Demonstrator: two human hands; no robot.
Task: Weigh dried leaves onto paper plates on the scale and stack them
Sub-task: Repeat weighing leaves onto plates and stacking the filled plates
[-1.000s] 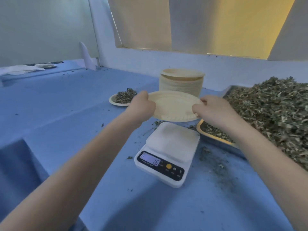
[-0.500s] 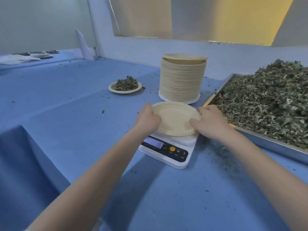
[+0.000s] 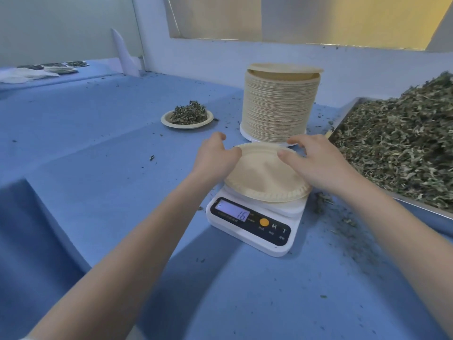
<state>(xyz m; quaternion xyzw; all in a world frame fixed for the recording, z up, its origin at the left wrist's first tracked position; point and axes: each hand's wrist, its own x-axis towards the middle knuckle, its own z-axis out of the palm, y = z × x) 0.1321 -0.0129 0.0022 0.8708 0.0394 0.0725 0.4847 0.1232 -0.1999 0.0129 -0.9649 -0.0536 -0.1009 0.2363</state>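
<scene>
An empty beige paper plate (image 3: 264, 177) lies on the white digital scale (image 3: 255, 227), whose display reads 16. My left hand (image 3: 215, 155) is at the plate's left rim with relaxed fingers and the thumb touching the edge. My right hand (image 3: 318, 163) hovers over the plate's right side with its fingers spread, gripping nothing. A large heap of dried leaves (image 3: 397, 148) fills a metal tray on the right.
A tall stack of paper plates (image 3: 279, 104) stands just behind the scale. One plate filled with leaves (image 3: 187, 116) sits on the blue cloth at the back left. More filled plates (image 3: 61, 67) lie far left. Leaf crumbs are scattered around the scale.
Both hands brought the empty plate down from the air onto the scale. Their fingers have since loosened and spread off the rim.
</scene>
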